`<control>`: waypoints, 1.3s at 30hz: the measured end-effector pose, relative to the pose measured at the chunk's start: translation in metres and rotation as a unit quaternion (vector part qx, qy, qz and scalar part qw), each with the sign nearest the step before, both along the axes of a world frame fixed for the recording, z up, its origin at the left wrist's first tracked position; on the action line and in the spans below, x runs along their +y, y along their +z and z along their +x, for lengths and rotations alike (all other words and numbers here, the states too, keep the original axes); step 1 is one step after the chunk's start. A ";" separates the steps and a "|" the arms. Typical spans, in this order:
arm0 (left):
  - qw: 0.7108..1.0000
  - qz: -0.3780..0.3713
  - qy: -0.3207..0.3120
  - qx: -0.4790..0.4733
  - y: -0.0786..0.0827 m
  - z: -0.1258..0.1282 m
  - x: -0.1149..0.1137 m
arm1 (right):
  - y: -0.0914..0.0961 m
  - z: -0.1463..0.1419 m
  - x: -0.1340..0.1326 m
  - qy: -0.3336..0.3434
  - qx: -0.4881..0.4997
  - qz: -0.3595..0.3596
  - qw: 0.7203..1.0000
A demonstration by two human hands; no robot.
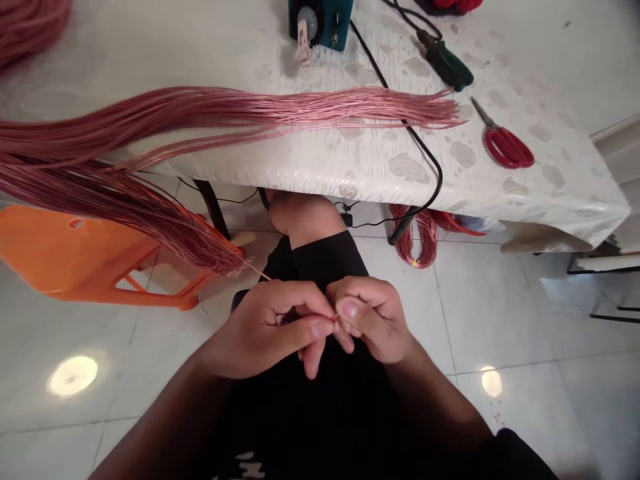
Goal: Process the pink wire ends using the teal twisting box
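My left hand point(267, 327) and my right hand point(373, 317) meet over my lap, both pinched on the end of one thin pink wire point(257, 272). That strand runs up and left to a thick bundle of pink wires point(125, 200) hanging off the table's edge. A second bundle of pink wires point(280, 110) lies flat across the white tablecloth point(380, 163), its cut ends pointing right. The fingertips touch each other at the pinch.
Red-handled scissors point(503, 143) lie on the table's right side. A green tool with a black cable point(445, 60) and a teal box point(320, 20) sit at the back. An orange plastic stool point(75, 253) stands left of my knee. Red wire coils point(417, 233) hang under the table.
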State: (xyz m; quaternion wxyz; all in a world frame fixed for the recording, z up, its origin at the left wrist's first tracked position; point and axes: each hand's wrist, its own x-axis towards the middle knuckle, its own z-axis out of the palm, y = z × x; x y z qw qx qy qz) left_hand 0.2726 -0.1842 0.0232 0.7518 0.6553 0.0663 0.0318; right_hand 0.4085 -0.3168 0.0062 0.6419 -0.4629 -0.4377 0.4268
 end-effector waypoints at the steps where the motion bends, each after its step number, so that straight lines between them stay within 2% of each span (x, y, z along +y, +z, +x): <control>1: 0.998 0.055 0.017 0.011 0.001 0.002 0.001 | -0.002 0.002 0.000 -0.023 -0.032 -0.001 0.999; 4: 0.984 0.165 0.033 0.055 0.001 0.006 0.003 | -0.006 0.007 -0.001 -0.071 -0.135 -0.018 0.988; 7: 0.979 0.186 0.010 0.084 0.000 0.006 0.004 | -0.008 0.009 -0.002 -0.080 -0.207 -0.027 0.975; 10: 0.973 0.211 0.014 0.091 -0.001 0.006 0.005 | -0.009 0.008 -0.002 -0.076 -0.229 -0.025 0.970; 14: 0.977 0.203 0.016 0.069 -0.003 0.005 0.005 | -0.013 0.006 -0.002 -0.044 -0.153 -0.025 0.987; 19: 0.996 0.088 0.015 0.025 -0.004 0.006 0.001 | -0.017 0.001 -0.003 -0.025 0.014 -0.004 1.000; 22: 0.999 0.038 0.027 0.022 -0.003 0.008 -0.001 | -0.017 -0.001 -0.003 -0.031 0.057 -0.011 0.998; 24: 0.998 0.046 0.026 0.030 -0.002 0.008 -0.001 | -0.016 -0.002 -0.003 -0.032 0.061 -0.014 0.998; 33: 0.989 0.140 -0.002 0.049 -0.001 0.003 0.004 | -0.011 0.007 -0.005 -0.035 -0.065 -0.008 0.997; 39: 0.977 0.195 0.018 0.087 -0.004 0.004 0.002 | -0.005 0.013 -0.006 -0.064 -0.208 -0.016 0.976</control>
